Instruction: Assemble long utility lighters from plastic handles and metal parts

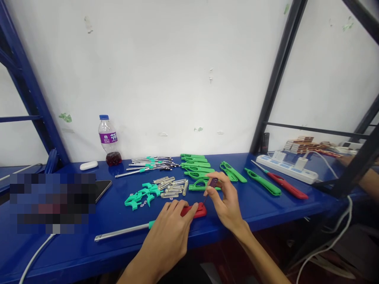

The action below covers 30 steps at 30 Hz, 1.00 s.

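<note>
Left fingers (187, 208) pressing red handle (201, 210), its middle hidden beneath; right fingers (213, 183) grasp a small dark tool (213, 182), partly covered.

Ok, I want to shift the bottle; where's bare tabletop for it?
Bare tabletop shows to the right of the right hand, in front of the red-handled tool, and between the dark device and teal pieces. Mid-table is crowded: small tubes and green shells lie close together.

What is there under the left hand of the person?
Under the left hand is a red lighter handle, its right end visible. A teal piece and metal tube emerge left. The middle is covered.
</note>
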{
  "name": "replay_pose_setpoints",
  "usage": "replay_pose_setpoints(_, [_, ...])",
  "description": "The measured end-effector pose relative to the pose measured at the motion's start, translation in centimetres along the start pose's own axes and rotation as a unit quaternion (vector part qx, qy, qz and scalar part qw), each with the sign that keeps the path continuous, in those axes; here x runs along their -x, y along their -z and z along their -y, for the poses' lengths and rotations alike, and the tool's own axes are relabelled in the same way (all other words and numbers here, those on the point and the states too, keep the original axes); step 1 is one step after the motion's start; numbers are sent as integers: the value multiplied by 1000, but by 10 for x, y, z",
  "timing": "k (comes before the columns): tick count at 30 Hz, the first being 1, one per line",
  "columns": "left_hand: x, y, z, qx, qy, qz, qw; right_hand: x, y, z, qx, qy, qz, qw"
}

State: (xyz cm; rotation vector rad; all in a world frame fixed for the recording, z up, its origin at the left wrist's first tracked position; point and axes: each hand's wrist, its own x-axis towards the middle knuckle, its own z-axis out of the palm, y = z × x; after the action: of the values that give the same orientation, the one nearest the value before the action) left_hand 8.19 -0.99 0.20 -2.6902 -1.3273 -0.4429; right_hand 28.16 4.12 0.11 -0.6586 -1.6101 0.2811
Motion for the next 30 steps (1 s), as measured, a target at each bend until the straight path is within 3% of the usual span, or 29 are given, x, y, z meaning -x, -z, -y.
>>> replay_pose_setpoints(5, [-1, -1, 0, 3, 2, -7, 1000, 2, 0, 4, -31, -8, 15, 999])
replay_pose_setpoints(12, [0, -1, 0, -14, -6, -12, 1000, 0, -2, 0, 16, 15, -48, 999])
replay_pose_setpoints(17, [1, -3, 1, -9, -5, -17, 1000, -2, 1, 4, 24, 22, -11, 999])
replay_pose_setpoints(22, [1, -4, 1, -16, -8, -18, 1000, -2, 0, 3, -35, 23, 26, 999])
replay_pose_setpoints(30, [0, -3, 1, -11, -8, -16, 1000, -3, 1, 0, -20, 6, -5, 1000])
